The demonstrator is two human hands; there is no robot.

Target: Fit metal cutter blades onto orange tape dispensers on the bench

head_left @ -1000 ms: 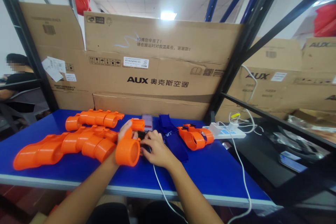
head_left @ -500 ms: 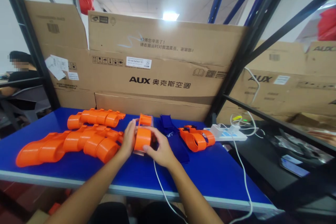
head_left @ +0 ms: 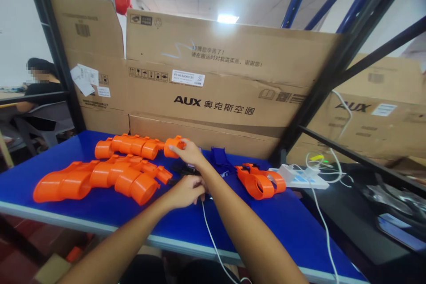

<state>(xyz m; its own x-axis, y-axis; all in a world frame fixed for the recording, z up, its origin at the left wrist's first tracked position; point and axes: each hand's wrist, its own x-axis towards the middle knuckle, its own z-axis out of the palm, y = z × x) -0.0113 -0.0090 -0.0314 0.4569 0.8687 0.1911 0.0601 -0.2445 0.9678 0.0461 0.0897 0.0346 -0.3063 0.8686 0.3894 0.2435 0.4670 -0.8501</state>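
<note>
My right hand (head_left: 190, 153) reaches to the back of the table, closed on an orange plastic ring (head_left: 170, 147) at the right end of the rear row of orange rings (head_left: 133, 145). Nearer to me, my left hand (head_left: 186, 191) is closed, its fingers curled by the upper end of a white cable (head_left: 208, 226). What lies in those fingers is hidden; dark parts show around them. A front row of larger orange rings (head_left: 116, 175) lies left of my left hand. Dark blue fabric (head_left: 219, 157) lies beyond my right forearm.
Orange bands with black parts (head_left: 259, 184) lie on the right of the blue table (head_left: 100, 215). A white power strip (head_left: 306, 179) with plugs and cables is beside them. Cardboard (head_left: 213, 88) walls off the back. A person (head_left: 43, 84) sits at far left.
My right hand has carried the orange ring away and left to the rear row. My left hand has left the ring and moved right, near the cable. The view has shifted slightly.
</note>
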